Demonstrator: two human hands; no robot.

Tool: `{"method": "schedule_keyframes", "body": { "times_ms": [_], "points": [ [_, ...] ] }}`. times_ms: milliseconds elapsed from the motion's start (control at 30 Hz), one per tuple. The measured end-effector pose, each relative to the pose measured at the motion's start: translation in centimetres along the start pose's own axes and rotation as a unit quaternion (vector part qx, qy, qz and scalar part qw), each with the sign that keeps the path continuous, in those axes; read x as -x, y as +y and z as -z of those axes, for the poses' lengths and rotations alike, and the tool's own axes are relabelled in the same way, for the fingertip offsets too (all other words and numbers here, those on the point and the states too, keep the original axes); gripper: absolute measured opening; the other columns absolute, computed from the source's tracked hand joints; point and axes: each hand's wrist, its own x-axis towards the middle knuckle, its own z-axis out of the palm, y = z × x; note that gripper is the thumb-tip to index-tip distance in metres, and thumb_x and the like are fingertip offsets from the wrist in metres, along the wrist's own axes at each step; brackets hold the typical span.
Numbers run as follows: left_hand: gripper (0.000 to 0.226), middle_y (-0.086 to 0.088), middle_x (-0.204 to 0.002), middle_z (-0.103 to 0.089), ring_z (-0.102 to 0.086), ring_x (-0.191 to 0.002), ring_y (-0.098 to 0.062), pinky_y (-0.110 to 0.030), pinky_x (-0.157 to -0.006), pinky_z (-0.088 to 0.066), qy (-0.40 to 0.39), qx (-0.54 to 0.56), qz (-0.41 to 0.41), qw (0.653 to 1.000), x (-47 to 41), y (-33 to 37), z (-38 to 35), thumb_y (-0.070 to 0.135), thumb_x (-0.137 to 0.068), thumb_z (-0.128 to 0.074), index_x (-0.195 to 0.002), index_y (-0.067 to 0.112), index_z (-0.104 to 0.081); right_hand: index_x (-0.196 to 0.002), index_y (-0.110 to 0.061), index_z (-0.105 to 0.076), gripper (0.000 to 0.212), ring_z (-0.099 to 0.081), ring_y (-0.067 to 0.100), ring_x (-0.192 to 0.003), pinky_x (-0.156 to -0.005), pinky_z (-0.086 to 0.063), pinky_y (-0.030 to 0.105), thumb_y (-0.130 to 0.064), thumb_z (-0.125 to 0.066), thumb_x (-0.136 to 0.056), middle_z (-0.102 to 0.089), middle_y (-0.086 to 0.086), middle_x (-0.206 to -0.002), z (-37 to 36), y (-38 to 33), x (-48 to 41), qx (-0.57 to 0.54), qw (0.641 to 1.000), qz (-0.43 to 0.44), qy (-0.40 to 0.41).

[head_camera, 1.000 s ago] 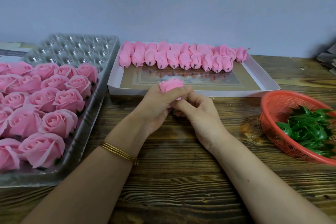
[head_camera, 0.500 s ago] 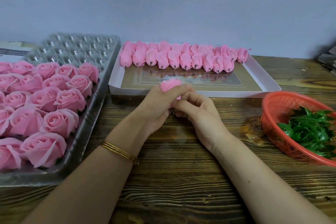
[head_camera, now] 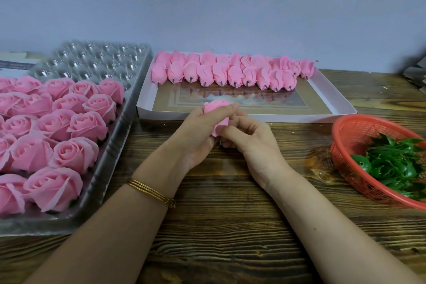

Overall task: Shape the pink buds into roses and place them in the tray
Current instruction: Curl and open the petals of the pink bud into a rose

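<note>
Both hands are holding one soft-looking pink bud [head_camera: 216, 110] with thin folded petals. It is sitting just above the middle of the dark, stripy wooden worktop [head_camera: 230, 219].

The left hand [head_camera: 198, 132] is curling its fingers and thumb round the bud's round top. The right hand [head_camera: 251, 143] is pinching the lower part with bent fingers, where one loose petal is hanging down.

The bud is standing almost upright. Its round top is pointing up and a little away, and its small dark tip is pointing down at the worktop.

Along the left edge, a shiny clear plastic tray [head_camera: 110, 168] with round cups is holding many open pink roses [head_camera: 57, 122]. By the far edge, a flat white cardboard box [head_camera: 265, 118] is holding rows of closed pink buds [head_camera: 230, 71] lying down, with their dark tips pointing toward the near edge. At the right edge, a round red plastic mesh basket [head_camera: 345, 127] is holding shiny green leaf pieces [head_camera: 396, 163]. Thin gold bangles [head_camera: 149, 191] are sitting on the left wrist.
</note>
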Motion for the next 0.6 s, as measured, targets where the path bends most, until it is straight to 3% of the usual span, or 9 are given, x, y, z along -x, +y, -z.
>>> {"method": "schedule_keyframes", "body": {
  "times_ms": [67,167,267,333,433,533,600],
  "points": [
    [0.011,-0.009,-0.091,-0.072,-0.068,-0.089,-0.021,-0.039,-0.088,-0.052,0.029,0.032,0.006,0.999,-0.2,-0.2,-0.2,0.026,-0.077,-0.073,-0.078,0.014,-0.074,-0.086,0.003,-0.066,0.008,-0.054,0.012,-0.07,-0.073,-0.047,0.022,0.006,-0.069,-0.08,-0.06,0.003,-0.07,0.0,0.1,0.0,-0.004,1.0,0.008,-0.012],
    [0.008,-0.011,-0.085,-0.07,-0.068,-0.08,-0.022,-0.035,-0.077,-0.059,0.074,0.069,0.0,0.995,-0.3,-0.2,-0.5,0.015,-0.087,-0.069,-0.087,0.007,-0.066,-0.103,0.009,-0.064,0.028,-0.058,0.017,-0.078,-0.079,-0.05,0.026,0.01,-0.072,-0.077,-0.065,0.011,-0.086,-0.2,0.3,0.0,0.031,0.999,0.029,0.0],
    [0.008,-0.018,-0.091,-0.066,-0.064,-0.086,-0.028,-0.046,-0.088,-0.052,0.122,0.014,-0.025,0.992,0.1,-0.2,-1.3,0.012,-0.091,-0.065,-0.091,0.004,-0.064,-0.103,0.005,-0.064,0.02,-0.06,0.016,-0.077,-0.068,-0.048,0.024,0.008,-0.062,-0.083,-0.066,0.012,-0.085,-0.2,0.3,0.0,-0.02,0.999,0.017,0.034],
    [0.012,-0.019,-0.091,-0.063,-0.06,-0.087,-0.028,-0.047,-0.088,-0.051,0.147,-0.047,-0.062,0.986,0.3,-0.3,-1.7,0.011,-0.092,-0.063,-0.094,-0.001,-0.065,-0.099,0.001,-0.063,0.017,-0.062,0.015,-0.069,-0.059,-0.047,0.024,0.007,-0.057,-0.084,-0.065,0.012,-0.08,0.1,0.2,-0.1,-0.058,0.996,0.015,0.064],
    [0.01,-0.009,-0.076,-0.064,-0.06,-0.073,-0.019,-0.038,-0.071,-0.053,0.149,-0.121,-0.118,0.974,0.3,-0.6,-1.7,0.011,-0.092,-0.063,-0.082,0.007,-0.065,-0.102,0.003,-0.059,0.017,-0.061,0.01,-0.057,-0.052,-0.047,0.019,0.007,-0.057,-0.085,-0.061,0.008,-0.073,0.5,-0.1,-0.3,-0.106,0.99,0.034,0.085],
    [0.017,0.004,-0.058,-0.062,-0.056,-0.054,-0.008,-0.022,-0.051,-0.046,0.116,-0.2,-0.127,0.965,0.0,-0.9,-1.3,0.011,-0.091,-0.065,-0.074,0.012,-0.066,-0.103,0.002,-0.058,0.024,-0.059,0.016,-0.055,-0.051,-0.049,0.023,0.003,-0.068,-0.082,-0.061,0.006,-0.069,0.6,-0.1,-0.3,-0.135,0.988,0.036,0.066],
    [0.006,0.006,-0.07,-0.071,-0.064,-0.062,-0.007,-0.023,-0.056,-0.05,0.092,-0.237,-0.12,0.96,-0.1,-1.2,-1.1,0.008,-0.087,-0.069,-0.086,0.011,-0.074,-0.103,0.0,-0.06,0.032,-0.06,0.018,-0.06,-0.053,-0.052,0.024,0.0,-0.076,-0.075,-0.064,0.007,-0.074,0.5,0.0,-0.3,-0.115,0.991,0.03,0.059]
  ]
}}
